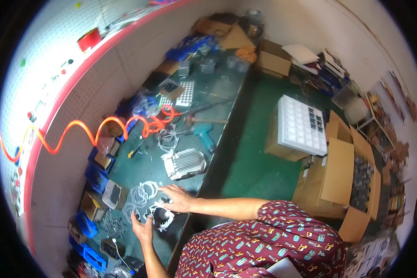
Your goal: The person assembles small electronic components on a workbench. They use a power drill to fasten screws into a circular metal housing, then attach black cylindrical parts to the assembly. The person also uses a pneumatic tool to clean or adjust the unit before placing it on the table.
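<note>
A round metal part with a pale, notched rim (162, 218) stands near the bench's front edge, between my two hands. My left hand (143, 229) is at its left side, thumb and fingers apart; whether the thumb touches the rim I cannot tell. My right hand (179, 198) reaches over its far side with fingers stretched out, the fingertips close to a pale ring (149, 189). Several thin grey rings or wire loops (138, 198) lie just beyond my left fingertips. Farther along lies a silver finned metal housing (185, 163).
Beyond the housing lie a teal cordless drill (203, 134), a hammer (208, 121) and a grey cable coil (168, 138). An orange coiled hose (78, 124) hangs across the left. Blue bins (96, 178) line the back; loose screws (113, 226) lie nearby. Cartons (333, 173) stand at right.
</note>
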{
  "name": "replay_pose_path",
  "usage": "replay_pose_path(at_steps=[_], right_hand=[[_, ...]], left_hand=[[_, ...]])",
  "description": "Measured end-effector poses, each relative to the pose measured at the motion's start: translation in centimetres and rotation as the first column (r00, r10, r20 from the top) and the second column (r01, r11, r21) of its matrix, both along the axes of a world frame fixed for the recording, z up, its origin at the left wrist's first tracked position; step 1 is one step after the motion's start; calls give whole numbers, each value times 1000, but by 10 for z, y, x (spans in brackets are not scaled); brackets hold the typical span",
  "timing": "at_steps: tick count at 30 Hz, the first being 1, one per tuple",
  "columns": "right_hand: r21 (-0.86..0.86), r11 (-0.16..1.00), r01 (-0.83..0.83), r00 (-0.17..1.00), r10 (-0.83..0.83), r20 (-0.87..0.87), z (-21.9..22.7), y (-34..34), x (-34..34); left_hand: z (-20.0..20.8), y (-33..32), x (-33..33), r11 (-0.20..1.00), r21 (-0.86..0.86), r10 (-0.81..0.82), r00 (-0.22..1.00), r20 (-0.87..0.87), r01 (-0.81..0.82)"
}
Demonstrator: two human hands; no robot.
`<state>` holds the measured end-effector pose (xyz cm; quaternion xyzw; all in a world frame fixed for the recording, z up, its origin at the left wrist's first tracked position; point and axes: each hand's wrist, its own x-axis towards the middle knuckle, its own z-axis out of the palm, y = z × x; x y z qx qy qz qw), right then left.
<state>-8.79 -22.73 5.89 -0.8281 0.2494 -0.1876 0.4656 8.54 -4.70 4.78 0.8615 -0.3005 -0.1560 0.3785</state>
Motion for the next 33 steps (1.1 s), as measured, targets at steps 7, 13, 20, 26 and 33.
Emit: replay_pose_path(at_steps=[7, 13, 20, 26, 33], right_hand=[[115, 742, 661, 751, -654, -95, -17, 0, -198], [169, 480, 861, 508, -832, -221, -37, 82, -321], [66, 171, 983, 178, -978, -108, -109, 198, -442], [159, 253, 954, 288, -919, -268, -143, 154, -517], [133, 248, 960, 276, -922, -272, -123, 72, -544]], left_hand=[[66, -68, -22, 853, -464, -209, 971, 113, 238], [67, -110, -100, 709, -480, -578, 816, 23, 516], [66, -192, -210, 447, -212, -861, 483, 160, 869], [42, -324, -147, 734, -116, -535, 675, 509, 669], [56, -469, -22, 903, 296, -409, 836, 365, 312]])
